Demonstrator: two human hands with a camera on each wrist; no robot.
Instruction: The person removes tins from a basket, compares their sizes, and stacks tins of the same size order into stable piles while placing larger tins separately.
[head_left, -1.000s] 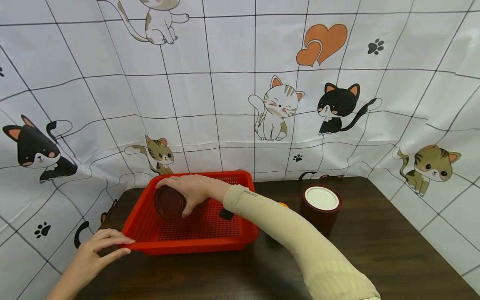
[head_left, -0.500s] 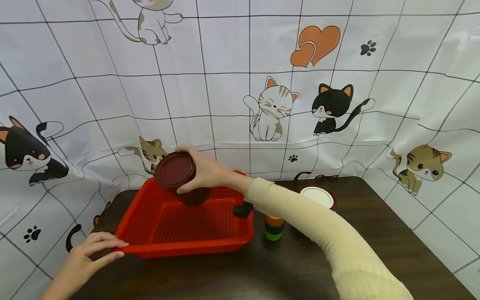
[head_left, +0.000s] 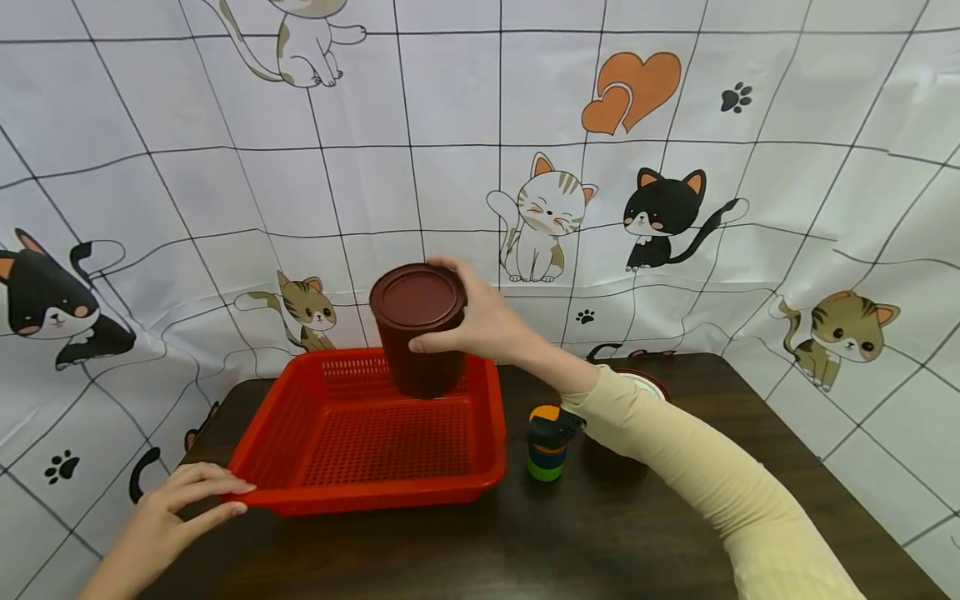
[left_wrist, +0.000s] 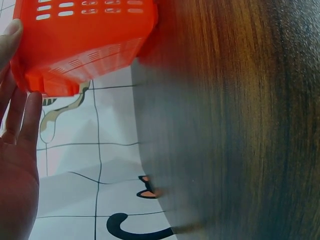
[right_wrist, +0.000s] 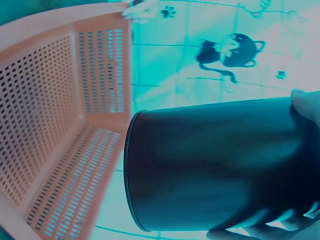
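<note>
My right hand (head_left: 487, 321) grips a dark maroon canister (head_left: 420, 333) near its lidded top, thumb on the near side. The canister hangs above the back right part of a red plastic basket (head_left: 367, 500), tilted slightly. Seen in the right wrist view, the canister (right_wrist: 215, 170) lies clear of the basket walls, with fingers curled round it at the right edge. My left hand (head_left: 176, 517) holds the basket's front left corner. In the left wrist view, its thumb and fingers lie on either side of the basket rim (left_wrist: 30, 82).
Right of the basket stands a small orange, blue and green cylinder (head_left: 545, 462), partly covered by the right wrist's black camera. Behind the right sleeve, another maroon container with a white top (head_left: 647, 385) is mostly hidden. A cat-print sheet (head_left: 465, 192) hangs behind the dark wooden table (head_left: 420, 558).
My right hand has lifted the canister out of the basket and moved it up and right. The small cylinder has come into view. My left hand stays at the corner.
</note>
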